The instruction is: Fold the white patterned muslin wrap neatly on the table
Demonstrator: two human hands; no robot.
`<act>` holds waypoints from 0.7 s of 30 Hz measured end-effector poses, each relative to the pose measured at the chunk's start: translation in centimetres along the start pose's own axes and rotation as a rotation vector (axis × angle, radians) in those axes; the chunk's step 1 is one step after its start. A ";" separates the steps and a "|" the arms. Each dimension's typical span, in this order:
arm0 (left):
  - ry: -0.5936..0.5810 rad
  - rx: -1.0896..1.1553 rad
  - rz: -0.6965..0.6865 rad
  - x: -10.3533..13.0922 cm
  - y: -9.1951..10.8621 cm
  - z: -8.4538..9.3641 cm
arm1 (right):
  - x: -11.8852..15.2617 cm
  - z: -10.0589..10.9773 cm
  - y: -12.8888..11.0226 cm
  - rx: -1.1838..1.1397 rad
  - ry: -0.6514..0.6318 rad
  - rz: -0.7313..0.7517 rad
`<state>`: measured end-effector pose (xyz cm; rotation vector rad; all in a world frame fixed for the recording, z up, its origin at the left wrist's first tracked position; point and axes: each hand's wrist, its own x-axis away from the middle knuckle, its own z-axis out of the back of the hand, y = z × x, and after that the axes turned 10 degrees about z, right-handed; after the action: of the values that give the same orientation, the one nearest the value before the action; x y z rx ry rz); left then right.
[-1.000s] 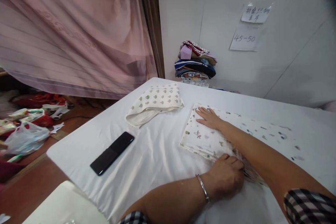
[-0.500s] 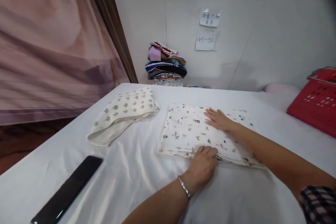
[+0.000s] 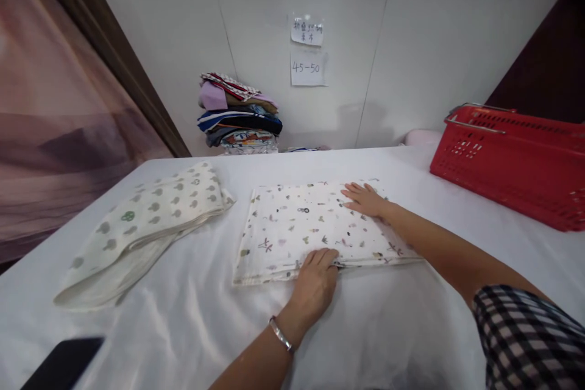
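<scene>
A folded white cloth [image 3: 292,225] printed with small plants and figures lies on the white-covered table [image 3: 192,341]. My left hand [image 3: 316,280], with a silver bangle at the wrist, is closed over the cloth's front edge, its thumb mostly hidden. Toward the back right of the same cloth, my right hand [image 3: 365,200] lies flat with fingers spread. To the left is a second white cloth [image 3: 150,213] with a grey tree-like print and one green figure, loosely folded, its near end gaping.
A black flat object [image 3: 64,365] lies at the near left, partly out of view. A red perforated basket [image 3: 512,158] with metal handles stands at the right. Folded fabrics [image 3: 240,116] are piled beyond the back edge. Paper signs [image 3: 308,67] hang on the wall; a pink curtain [image 3: 55,134] hangs left.
The view has swung right, so the cloths and pile appear farther left and more of the red basket shows. Both hands keep nearly the same places on the printed cloth.
</scene>
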<state>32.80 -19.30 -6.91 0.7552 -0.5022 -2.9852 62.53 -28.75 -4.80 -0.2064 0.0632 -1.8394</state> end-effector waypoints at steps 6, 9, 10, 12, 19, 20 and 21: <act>-0.016 0.020 -0.003 0.0 0.0 0.5 | -0.1 0.0 1.3 -0.049 -0.020 -0.024; 0.003 0.023 -0.005 0.0 0.0 0.5 | 0.5 0.1 1.8 -0.010 0.012 -0.046; 0.004 0.030 -0.008 0.0 0.0 0.5 | 0.7 0.1 2.1 0.012 0.025 -0.073; -0.005 0.051 -0.012 -0.1 -0.1 0.3 | 1.2 0.0 2.8 0.037 0.036 -0.140; 0.012 0.083 -0.028 -0.1 -0.1 0.2 | 1.3 0.6 3.4 0.026 -0.035 -0.194; 0.017 0.085 -0.030 -0.1 -0.1 0.2 | 1.4 0.6 3.3 0.036 -0.037 -0.207; 0.021 0.088 -0.032 -0.1 -0.1 0.2 | 1.7 0.6 3.3 0.048 -0.036 -0.224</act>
<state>32.83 -19.11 -6.79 0.8077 -0.6295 -2.9979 65.32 -31.21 -4.51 -0.2200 -0.0302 -2.0576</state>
